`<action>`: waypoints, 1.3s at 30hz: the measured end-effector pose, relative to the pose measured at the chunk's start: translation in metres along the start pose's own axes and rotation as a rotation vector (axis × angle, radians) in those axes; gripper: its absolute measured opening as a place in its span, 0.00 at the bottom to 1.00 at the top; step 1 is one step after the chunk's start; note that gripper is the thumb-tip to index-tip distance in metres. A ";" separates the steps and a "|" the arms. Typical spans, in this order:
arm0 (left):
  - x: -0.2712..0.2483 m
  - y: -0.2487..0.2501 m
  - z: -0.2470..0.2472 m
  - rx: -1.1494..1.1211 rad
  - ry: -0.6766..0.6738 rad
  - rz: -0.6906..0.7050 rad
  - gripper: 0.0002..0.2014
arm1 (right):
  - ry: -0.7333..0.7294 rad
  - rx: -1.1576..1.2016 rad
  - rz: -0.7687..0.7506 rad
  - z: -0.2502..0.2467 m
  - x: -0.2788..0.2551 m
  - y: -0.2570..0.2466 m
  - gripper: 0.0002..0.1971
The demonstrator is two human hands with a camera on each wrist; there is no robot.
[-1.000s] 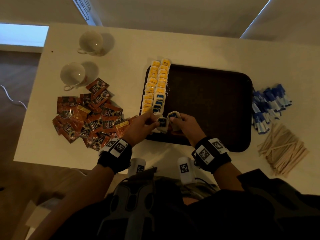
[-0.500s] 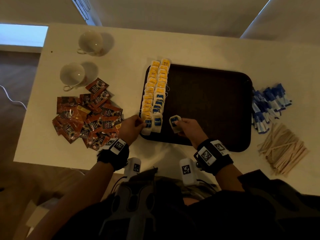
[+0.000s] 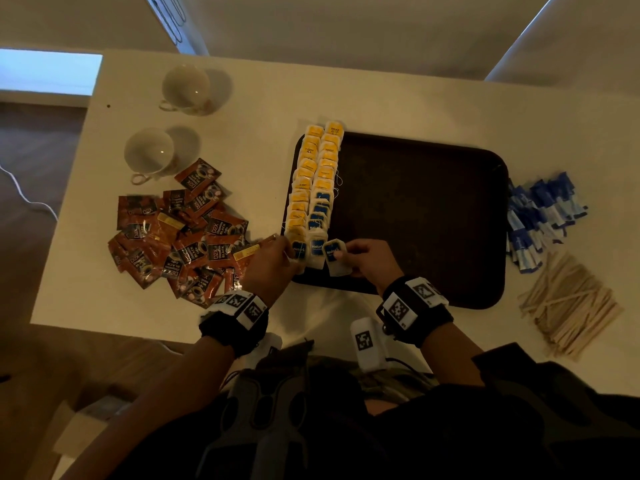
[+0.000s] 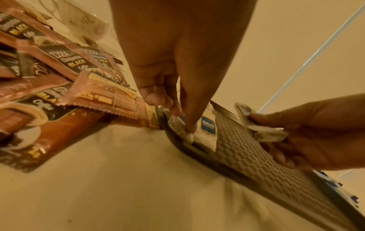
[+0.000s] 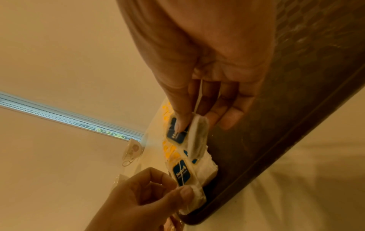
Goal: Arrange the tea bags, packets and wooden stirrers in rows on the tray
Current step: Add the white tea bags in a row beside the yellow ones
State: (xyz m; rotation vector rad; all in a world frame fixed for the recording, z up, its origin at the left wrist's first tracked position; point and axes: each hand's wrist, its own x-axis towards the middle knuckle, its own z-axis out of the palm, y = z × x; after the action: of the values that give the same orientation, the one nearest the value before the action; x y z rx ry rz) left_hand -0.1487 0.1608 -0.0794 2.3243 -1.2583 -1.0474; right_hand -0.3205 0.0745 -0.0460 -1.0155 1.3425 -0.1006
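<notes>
A dark brown tray (image 3: 415, 220) carries two rows of tea bags (image 3: 317, 181) along its left edge, yellow tags far, blue tags near. My left hand (image 3: 289, 252) pinches the nearest tea bag of the left row (image 3: 298, 251) at the tray's near-left corner; the left wrist view shows thumb and finger on that bag (image 4: 182, 130). My right hand (image 3: 346, 259) pinches another blue-tagged tea bag (image 3: 335, 258) just right of the rows' near end, held slightly above the tray (image 5: 197, 137). Brown coffee packets (image 3: 180, 237), blue packets (image 3: 540, 220) and wooden stirrers (image 3: 568, 303) lie off the tray.
Two white cups (image 3: 149, 154) (image 3: 187, 86) stand at the far left of the white table (image 3: 346, 91). The coffee packets reach up to the tray's left rim. The near table edge runs just below my wrists.
My left hand set its tea bag down at the near end of the left row and stays on it. My right hand brought its bag slightly left, towards the rows.
</notes>
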 end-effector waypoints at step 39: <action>0.012 0.032 -0.002 0.219 -0.143 -0.056 0.11 | 0.005 -0.271 0.083 0.021 0.029 0.017 0.08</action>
State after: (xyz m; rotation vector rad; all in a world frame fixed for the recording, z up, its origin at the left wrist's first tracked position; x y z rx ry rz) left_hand -0.1625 0.1323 -0.0656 2.4969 -1.4344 -1.1643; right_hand -0.3026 0.0787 -0.0809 -1.1839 1.4262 0.1448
